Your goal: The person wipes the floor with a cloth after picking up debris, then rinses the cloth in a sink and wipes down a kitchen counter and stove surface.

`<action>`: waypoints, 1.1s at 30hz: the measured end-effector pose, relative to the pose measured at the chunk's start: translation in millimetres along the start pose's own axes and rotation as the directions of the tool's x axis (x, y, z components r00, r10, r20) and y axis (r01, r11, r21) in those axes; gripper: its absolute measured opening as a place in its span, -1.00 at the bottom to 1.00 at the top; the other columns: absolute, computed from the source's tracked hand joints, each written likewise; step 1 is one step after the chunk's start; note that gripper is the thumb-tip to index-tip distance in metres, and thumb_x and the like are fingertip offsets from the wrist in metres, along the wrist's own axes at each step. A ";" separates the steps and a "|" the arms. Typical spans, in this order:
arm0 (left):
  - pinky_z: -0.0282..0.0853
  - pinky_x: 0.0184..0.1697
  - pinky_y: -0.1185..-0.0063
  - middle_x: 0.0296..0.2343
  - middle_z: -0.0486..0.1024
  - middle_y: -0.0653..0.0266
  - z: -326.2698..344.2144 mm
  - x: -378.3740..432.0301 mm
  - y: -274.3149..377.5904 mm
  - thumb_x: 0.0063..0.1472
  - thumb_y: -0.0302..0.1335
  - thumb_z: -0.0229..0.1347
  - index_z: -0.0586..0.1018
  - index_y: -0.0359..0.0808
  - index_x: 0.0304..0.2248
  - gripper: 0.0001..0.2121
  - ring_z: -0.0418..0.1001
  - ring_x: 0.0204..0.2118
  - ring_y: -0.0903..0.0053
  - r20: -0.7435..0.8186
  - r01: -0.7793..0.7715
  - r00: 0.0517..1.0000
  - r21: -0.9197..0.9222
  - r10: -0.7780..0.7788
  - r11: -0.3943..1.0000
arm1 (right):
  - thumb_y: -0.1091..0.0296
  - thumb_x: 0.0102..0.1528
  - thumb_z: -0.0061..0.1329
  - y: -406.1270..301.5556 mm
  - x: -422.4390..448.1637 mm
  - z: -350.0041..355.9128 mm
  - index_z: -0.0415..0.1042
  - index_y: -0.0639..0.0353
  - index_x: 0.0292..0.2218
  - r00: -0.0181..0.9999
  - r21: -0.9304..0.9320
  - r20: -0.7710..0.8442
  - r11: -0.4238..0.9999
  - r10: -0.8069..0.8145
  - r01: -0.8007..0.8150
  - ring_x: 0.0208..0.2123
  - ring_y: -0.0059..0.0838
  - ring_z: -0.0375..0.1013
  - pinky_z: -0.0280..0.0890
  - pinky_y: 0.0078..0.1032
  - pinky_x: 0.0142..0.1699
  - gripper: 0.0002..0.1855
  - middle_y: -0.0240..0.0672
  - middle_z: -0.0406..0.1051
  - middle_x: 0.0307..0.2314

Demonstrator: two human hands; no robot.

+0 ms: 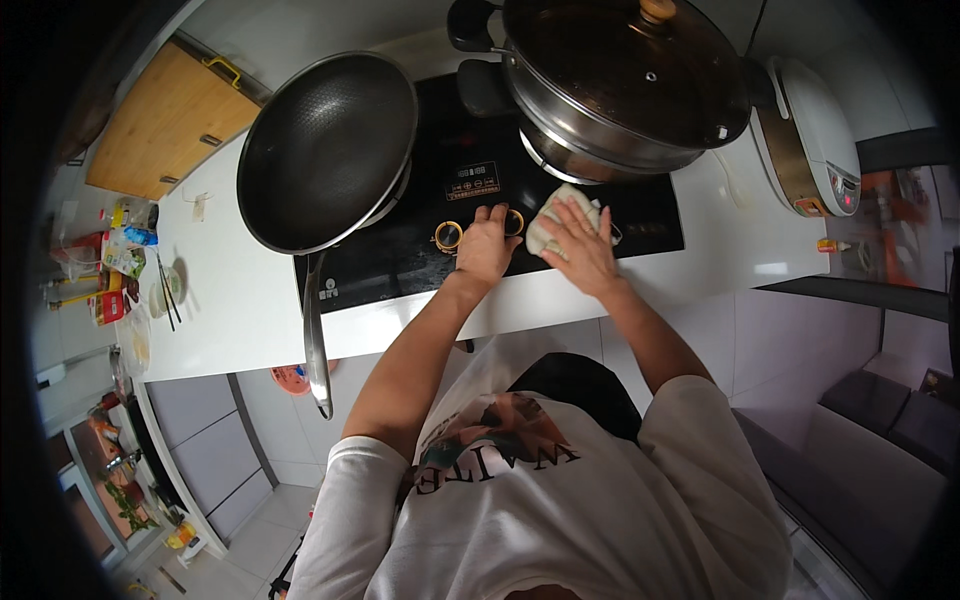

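My right hand (585,247) lies with spread fingers on a folded pale cloth (553,217), pressing it against the black glass cooktop (420,270). My left hand (484,247) rests on the cooktop between two gold-rimmed control knobs. Its index finger and thumb are on either side of the right knob (514,223); whether they grip it is hard to tell. The left knob (448,236) is uncovered beside that hand. Above the knobs is a control panel (472,181) with a digital display. Pale smears mark the glass below the left knob.
A black wok (330,150) sits on the left burner, its metal handle (316,337) jutting past the counter edge. A lidded steel steamer pot (607,142) stands on the right burner. Beyond are a rice cooker (814,135), wooden cabinet (172,120), chopsticks (166,292) and several packages (124,255).
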State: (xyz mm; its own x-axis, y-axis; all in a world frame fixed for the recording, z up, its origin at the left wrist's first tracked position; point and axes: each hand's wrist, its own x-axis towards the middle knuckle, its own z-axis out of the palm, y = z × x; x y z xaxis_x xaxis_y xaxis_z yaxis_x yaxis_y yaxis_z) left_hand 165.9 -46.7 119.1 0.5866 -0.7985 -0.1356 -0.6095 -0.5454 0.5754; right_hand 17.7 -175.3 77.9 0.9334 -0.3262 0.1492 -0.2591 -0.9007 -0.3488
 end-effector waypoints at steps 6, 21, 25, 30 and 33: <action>0.37 -0.22 0.42 -0.33 0.42 0.01 -1.9 -0.4 -0.5 -0.08 -0.48 0.21 0.40 -0.36 -0.22 -0.61 0.43 -0.30 0.18 -0.053 -0.005 0.999 -0.008 0.004 1.000 | 0.08 -0.01 -0.02 95.3 -19.2 -9.2 0.23 -0.16 0.03 0.957 -0.224 -0.228 0.947 0.177 -0.228 0.14 -0.26 0.01 -0.15 0.16 0.09 -0.46 -0.34 0.10 0.07; 0.35 -0.29 0.43 -0.43 0.44 0.10 9.0 -56.9 -37.9 0.00 -0.44 0.15 0.37 -0.37 -0.17 -0.62 0.44 -0.39 0.26 0.059 0.154 0.987 -0.147 -0.147 0.977 | 0.13 -0.05 0.02 -10.2 -28.8 0.9 0.27 -0.16 0.00 0.998 0.058 -0.040 0.997 -0.048 0.050 0.18 -0.32 -0.08 -0.17 -0.07 0.17 -0.46 -0.34 0.08 0.08; 0.37 -0.35 0.46 -0.48 0.44 0.10 -2.8 -69.5 -43.8 0.02 -0.44 0.14 0.37 -0.38 -0.16 -0.62 0.45 -0.49 0.30 0.057 0.169 0.985 -0.181 -0.162 0.969 | 0.41 -0.14 0.09 60.5 -60.7 -26.4 0.34 -0.03 -0.06 0.982 -0.023 -0.187 0.999 0.031 -0.036 0.12 -0.30 0.06 -0.02 -0.18 0.14 -0.46 -0.28 0.17 0.03; 0.37 -0.38 0.50 -0.50 0.47 0.10 -4.3 -79.7 -46.0 0.03 -0.48 0.12 0.39 -0.41 -0.20 -0.67 0.46 -0.53 0.36 0.022 0.179 0.984 -0.218 -0.178 0.959 | 0.32 0.06 -0.11 174.8 -115.6 -34.4 0.33 0.19 -0.07 0.749 -0.070 -0.509 0.846 0.425 -0.528 -0.04 -0.18 0.24 0.13 -0.31 0.03 -0.62 -0.17 0.29 -0.10; 0.37 -0.36 0.51 -0.50 0.47 0.10 -4.9 -88.0 -49.6 0.03 -0.48 0.12 0.39 -0.42 -0.20 -0.67 0.46 -0.51 0.36 0.010 0.209 0.977 -0.217 -0.211 0.954 | 0.28 0.13 -0.17 126.0 -75.7 -56.2 0.32 0.18 -0.07 0.671 0.303 -0.538 0.860 0.510 -0.410 -0.16 -0.14 0.32 0.21 -0.36 -0.04 -0.66 -0.12 0.36 -0.20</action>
State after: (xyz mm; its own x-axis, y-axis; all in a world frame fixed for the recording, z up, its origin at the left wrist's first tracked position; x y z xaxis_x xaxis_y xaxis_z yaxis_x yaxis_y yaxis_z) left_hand 147.1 51.9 106.4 0.6966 -0.6677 -0.2626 -0.3431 -0.6315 0.6953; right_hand -99.6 -280.2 74.6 0.3611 -0.8325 0.4202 -0.5305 -0.5540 -0.6416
